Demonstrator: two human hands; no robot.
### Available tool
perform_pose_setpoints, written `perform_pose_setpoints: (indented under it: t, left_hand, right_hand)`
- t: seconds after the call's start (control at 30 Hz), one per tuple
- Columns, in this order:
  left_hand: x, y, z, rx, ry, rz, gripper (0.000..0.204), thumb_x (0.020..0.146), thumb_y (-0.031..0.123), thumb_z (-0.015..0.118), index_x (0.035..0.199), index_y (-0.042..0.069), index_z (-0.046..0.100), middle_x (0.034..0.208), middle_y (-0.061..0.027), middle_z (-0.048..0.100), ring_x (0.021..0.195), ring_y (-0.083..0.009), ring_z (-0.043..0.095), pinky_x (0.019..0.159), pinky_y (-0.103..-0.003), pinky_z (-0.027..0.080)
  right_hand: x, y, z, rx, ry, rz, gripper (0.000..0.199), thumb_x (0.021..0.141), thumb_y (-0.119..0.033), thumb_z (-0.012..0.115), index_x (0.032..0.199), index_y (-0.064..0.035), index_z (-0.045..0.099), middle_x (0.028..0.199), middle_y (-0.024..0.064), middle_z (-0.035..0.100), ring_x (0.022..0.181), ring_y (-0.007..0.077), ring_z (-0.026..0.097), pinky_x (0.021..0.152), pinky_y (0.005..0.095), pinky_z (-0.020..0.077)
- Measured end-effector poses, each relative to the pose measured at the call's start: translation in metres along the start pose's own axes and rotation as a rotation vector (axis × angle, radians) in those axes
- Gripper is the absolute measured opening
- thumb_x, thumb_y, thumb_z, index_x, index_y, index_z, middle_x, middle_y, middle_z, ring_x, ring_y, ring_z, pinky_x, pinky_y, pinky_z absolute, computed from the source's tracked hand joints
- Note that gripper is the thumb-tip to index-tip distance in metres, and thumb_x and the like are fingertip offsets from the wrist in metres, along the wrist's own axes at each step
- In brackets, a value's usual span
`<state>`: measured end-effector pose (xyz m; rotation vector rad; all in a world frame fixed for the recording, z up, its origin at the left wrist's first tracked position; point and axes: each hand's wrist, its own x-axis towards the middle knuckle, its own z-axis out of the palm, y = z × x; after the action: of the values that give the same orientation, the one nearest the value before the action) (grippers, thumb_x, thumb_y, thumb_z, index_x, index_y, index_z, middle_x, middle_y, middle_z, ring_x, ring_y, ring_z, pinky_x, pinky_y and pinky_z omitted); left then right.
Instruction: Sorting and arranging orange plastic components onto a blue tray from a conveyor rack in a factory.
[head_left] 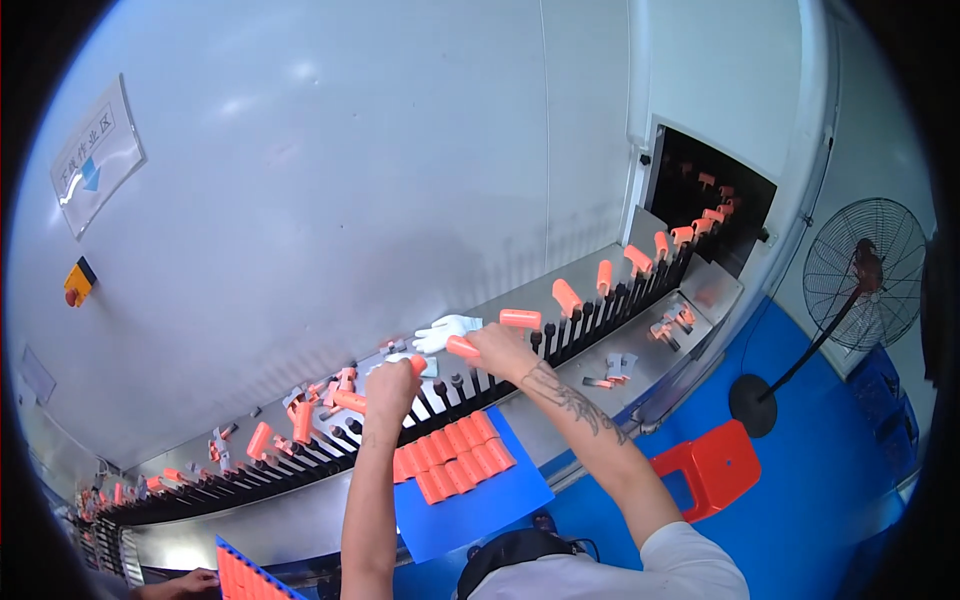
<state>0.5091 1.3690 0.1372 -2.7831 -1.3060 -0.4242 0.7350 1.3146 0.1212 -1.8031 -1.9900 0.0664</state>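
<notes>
My left hand [390, 392] is closed on an orange half-tube plastic shell [417, 365] above the row of black pegs [447, 402]. To its right, my right hand [500, 352] grips another orange shell [462, 347] by one end. Another shell [349, 401] sits just left of my left hand. Below my hands, a blue sheet [480, 522] carries orange shells [455, 458] laid side by side in two rows. More shells ride on the pegs, such as one shell [520, 319] right beside my right hand.
A white glove [447, 333] lies on the metal ledge behind the pegs. The peg line runs into a dark opening [712, 195] at right. A red stool [728, 468] and a fan [865, 270] stand at right. Lower left, another person's hand [197, 581] touches a second blue sheet [228, 552].
</notes>
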Motion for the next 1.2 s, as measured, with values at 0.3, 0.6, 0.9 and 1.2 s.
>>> perform_pose_setpoints:
  t: [0.3, 0.6, 0.9, 1.2]
  left_hand:
    - [-0.084, -0.128, -0.026, -0.754, 0.292, -0.349, 0.03, 0.083, 0.02, 0.073, 0.102, -0.004, 0.071, 0.077, -0.0081, 0.07, 0.066, -0.0136, 0.065, 0.062, -0.029, 0.051]
    - [-0.277, -0.067, 0.105, -0.414, -0.13, -0.247, 0.039, 0.068, -0.001, 0.071, 0.106, 0.01, 0.071, 0.121, -0.0169, 0.062, 0.117, -0.0366, 0.056, 0.098, -0.046, 0.047]
    - [-0.334, -0.06, 0.133, -0.747, 0.239, -0.621, 0.042, 0.086, 0.01, 0.069, 0.124, -0.002, 0.059, 0.138, -0.0239, 0.05, 0.123, -0.0398, 0.053, 0.104, -0.042, 0.044]
    - [-0.339, -0.063, 0.112, -0.725, 0.227, -0.375, 0.044, 0.088, 0.009, 0.063, 0.132, 0.005, 0.056, 0.145, -0.0214, 0.045, 0.132, -0.0391, 0.047, 0.108, -0.043, 0.042]
  right_hand:
    - [0.002, -0.032, 0.02, 0.901, 0.247, 0.266, 0.029, 0.088, -0.022, 0.069, 0.102, 0.0033, 0.071, 0.081, 0.0073, 0.073, 0.077, 0.0103, 0.068, 0.068, 0.0304, 0.0519]
    - [-0.184, -0.156, 0.194, 0.613, -0.034, 0.042, 0.032, 0.083, -0.012, 0.072, 0.113, -0.0024, 0.066, 0.111, 0.0147, 0.067, 0.097, 0.0289, 0.068, 0.085, 0.0371, 0.0554]
    - [-0.205, -0.201, 0.234, 0.293, -0.169, -0.307, 0.053, 0.074, -0.009, 0.071, 0.125, -0.0013, 0.058, 0.125, 0.0151, 0.057, 0.111, 0.0318, 0.059, 0.09, 0.038, 0.0531]
    - [-0.18, -0.243, 0.199, 0.053, 0.039, -0.248, 0.027, 0.079, -0.012, 0.066, 0.104, -0.0023, 0.064, 0.113, 0.0141, 0.062, 0.102, 0.0334, 0.057, 0.086, 0.0475, 0.0441]
